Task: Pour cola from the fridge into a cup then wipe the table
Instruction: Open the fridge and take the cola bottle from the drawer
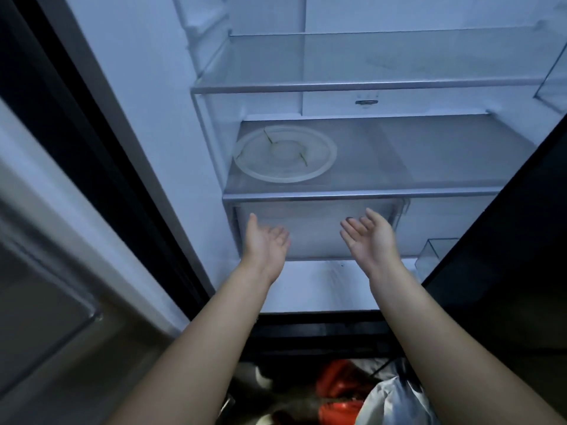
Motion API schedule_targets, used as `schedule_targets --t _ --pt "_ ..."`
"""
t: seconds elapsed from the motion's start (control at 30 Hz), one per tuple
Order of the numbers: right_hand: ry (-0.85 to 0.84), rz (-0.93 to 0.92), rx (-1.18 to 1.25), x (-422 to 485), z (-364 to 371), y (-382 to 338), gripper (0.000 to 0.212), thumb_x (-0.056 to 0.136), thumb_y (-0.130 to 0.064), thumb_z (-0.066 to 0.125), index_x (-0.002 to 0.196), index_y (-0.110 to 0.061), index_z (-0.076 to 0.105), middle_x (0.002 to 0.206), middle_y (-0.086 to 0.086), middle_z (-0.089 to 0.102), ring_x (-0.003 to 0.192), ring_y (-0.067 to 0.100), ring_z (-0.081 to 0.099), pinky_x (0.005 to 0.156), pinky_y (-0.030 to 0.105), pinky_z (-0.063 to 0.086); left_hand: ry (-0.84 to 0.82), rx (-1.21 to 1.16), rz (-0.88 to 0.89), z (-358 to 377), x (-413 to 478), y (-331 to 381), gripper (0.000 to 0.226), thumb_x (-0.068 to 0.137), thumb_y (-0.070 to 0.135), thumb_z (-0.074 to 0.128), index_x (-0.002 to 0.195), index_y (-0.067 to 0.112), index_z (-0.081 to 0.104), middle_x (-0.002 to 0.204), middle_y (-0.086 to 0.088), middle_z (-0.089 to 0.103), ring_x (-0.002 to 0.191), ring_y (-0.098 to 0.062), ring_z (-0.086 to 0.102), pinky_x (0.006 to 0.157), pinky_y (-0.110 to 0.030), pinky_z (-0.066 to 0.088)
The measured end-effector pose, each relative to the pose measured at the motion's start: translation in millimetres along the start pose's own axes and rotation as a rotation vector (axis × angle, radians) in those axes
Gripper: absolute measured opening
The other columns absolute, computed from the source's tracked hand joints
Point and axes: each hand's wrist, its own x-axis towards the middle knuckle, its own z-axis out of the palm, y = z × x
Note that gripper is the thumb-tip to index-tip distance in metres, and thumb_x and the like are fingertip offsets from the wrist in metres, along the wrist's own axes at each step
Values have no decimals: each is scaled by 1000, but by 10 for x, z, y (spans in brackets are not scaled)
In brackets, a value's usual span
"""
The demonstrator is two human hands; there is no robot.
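The fridge stands open in front of me, and its white inner wall (159,124) fills the left of the view. My left hand (266,245) and my right hand (369,240) reach toward the clear drawer (316,228) under the lower glass shelf (362,193). Both palms face up with fingers apart, and neither holds anything. No cola bottle or can and no cup shows anywhere in view. A round white lid or plate (285,153) lies on the lower shelf at the left.
The upper glass shelf (368,85) carries nothing visible. The dark fridge door (506,256) stands open at the right, with a clear door bin (435,253). Below the fridge compartment, red and white bags (362,397) lie in a dark lower space. A grey panel (46,302) lies at the left.
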Motion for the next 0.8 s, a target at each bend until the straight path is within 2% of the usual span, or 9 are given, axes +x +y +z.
schedule_targets --t 0.03,0.07,0.1,0.17,0.2,0.3,0.53,0.67,0.8 --pt "5 2 74 27 4 1 22 98 -24 46 109 -6 50 137 22 44 130 33 45 107 38 37 -1 -104 -18 -10 41 15 73 100 50 23 151 4 0 157 -23 15 145 -34 19 117 -40 17" --pt "12 -2 140 47 0 4 20 98 -25 45 102 -7 51 135 22 47 129 33 46 106 38 38 -1 -182 -23 -23 72 25 73 100 50 22 151 3 2 156 -23 17 144 -35 19 117 -41 17" --pt "15 -7 198 56 -6 9 25 98 -26 45 109 -6 52 133 22 48 128 33 47 106 38 38 1 -236 -21 -36 98 36 72 100 51 21 151 2 7 156 -23 19 144 -35 21 117 -41 18" --pt "17 -13 278 69 -36 25 45 98 -28 42 134 -1 41 135 22 47 127 34 47 107 40 38 4 -308 -12 -52 137 53 71 100 51 21 150 1 16 155 -20 24 143 -34 23 116 -41 20" --pt "9 -13 296 70 -48 34 47 98 -29 41 135 0 39 135 22 47 127 34 47 106 40 39 5 -337 -16 -57 150 59 71 100 51 21 149 1 20 154 -19 26 143 -33 24 116 -41 20" --pt "2 2 336 55 -86 52 41 99 -30 40 127 0 43 129 22 50 125 35 49 103 40 41 21 -372 -26 -65 156 57 71 99 52 22 147 0 27 152 -18 32 141 -33 28 115 -41 22" --pt "-18 6 346 -90 -223 100 44 99 -32 40 129 0 43 122 21 53 122 35 51 104 40 41 49 -367 -27 -131 -17 -35 70 99 53 22 142 0 34 148 -18 38 138 -32 34 116 -42 24" --pt "-35 7 326 -250 -350 118 39 99 -32 39 116 1 50 113 20 58 117 35 53 103 39 41 41 -379 -36 -213 -225 -128 69 99 53 23 140 -1 37 147 -19 39 138 -33 34 116 -41 24" --pt "-58 16 301 -453 -486 164 36 99 -31 39 111 0 53 115 21 59 113 34 55 101 40 42 46 -376 -31 -304 -460 -236 67 99 53 25 137 -1 40 143 -19 43 137 -33 37 113 -42 26"
